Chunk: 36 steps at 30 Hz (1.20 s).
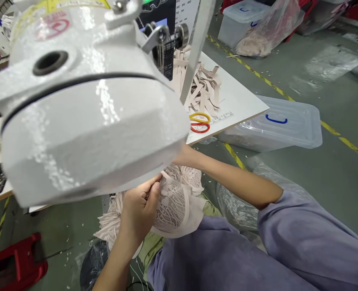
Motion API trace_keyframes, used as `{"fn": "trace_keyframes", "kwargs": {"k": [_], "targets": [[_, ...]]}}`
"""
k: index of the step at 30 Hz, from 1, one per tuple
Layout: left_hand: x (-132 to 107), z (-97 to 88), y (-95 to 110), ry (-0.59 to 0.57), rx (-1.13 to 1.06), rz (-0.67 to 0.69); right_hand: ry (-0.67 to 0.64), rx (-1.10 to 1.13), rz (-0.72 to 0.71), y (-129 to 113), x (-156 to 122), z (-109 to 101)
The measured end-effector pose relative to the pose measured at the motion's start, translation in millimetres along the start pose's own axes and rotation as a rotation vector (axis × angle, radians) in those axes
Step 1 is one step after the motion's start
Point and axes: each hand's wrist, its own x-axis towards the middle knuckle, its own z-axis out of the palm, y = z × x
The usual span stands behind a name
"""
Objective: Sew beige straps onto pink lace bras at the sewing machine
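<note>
My left hand [142,204] is closed on the edge of a pale beige lace bra [172,206], thumb pressed against the fingers. The bra's lace cup hangs over my lap. Above it, the big white sewing machine head [91,133] fills the upper left and hides the needle area. Only the wrist side of my right hand [182,155] shows at the machine's right end, close to the fabric; its fingers are out of sight behind the machine. More lace pieces [114,220] bunch up beside my left wrist.
Scissors with yellow and red handles [200,123] lie on the white table [242,99] by a pile of beige strips [205,87]. Lidded clear bins [300,125] and plastic bags stand on the floor at right. A red stool [21,262] is at lower left.
</note>
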Motion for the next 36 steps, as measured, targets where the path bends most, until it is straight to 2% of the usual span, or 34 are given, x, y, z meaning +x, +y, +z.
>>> {"fn": "trace_keyframes", "kwargs": {"k": [8, 18, 24, 31, 36], "targets": [[2.6, 1.6, 3.4, 0.076, -0.054, 0.021, 0.038, -0.047, -0.03, -4.4, -0.4, -4.2], [3.9, 1.0, 3.8, 0.048, -0.069, -0.051, 0.034, -0.038, -0.029, -7.0, -0.7, -5.2], [2.2, 3.4, 3.0, 0.1, -0.085, 0.006, 0.024, -0.034, -0.024, -6.3, -2.1, -5.7], [-5.4, 2.3, -1.8, 0.108, 0.029, 0.022, 0.044, 0.007, -0.079, 6.3, -0.3, 2.3], [-11.7, 2.5, -8.1, 0.122, 0.095, 0.068, 0.107, 0.009, -0.054, 2.4, -2.4, 7.2]]}}
